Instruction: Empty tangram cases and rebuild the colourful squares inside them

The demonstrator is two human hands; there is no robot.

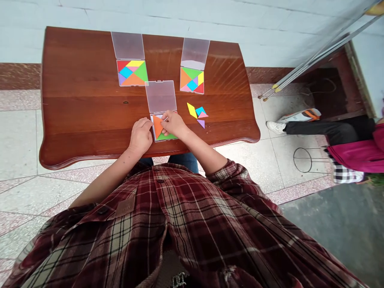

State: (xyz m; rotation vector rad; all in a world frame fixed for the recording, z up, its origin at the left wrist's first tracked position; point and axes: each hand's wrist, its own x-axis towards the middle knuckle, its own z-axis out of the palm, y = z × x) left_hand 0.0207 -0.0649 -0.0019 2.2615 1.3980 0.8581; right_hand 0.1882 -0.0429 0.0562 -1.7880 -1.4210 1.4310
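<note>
My right hand (174,124) is pinched down over the front clear plastic case (161,97), and its fingers hide part of the inside. My left hand (141,136) presses against that case's left edge. An orange triangle (158,127) and a green triangle (167,137) lie in the case. Just to the right sit loose tangram pieces: a yellow parallelogram (192,110), a blue square (200,111), a pink triangle (203,115) and a purple triangle (201,123). Farther back, two open cases (132,73) (192,80) hold full coloured tangram squares.
All this lies on a reddish-brown wooden table (90,96) with a curved edge. To the right, a seated person's black-trousered leg (315,130) ends in a white shoe. Nearby are a magenta jacket (354,154), a wire ring stand (303,160) and long metal poles (312,60).
</note>
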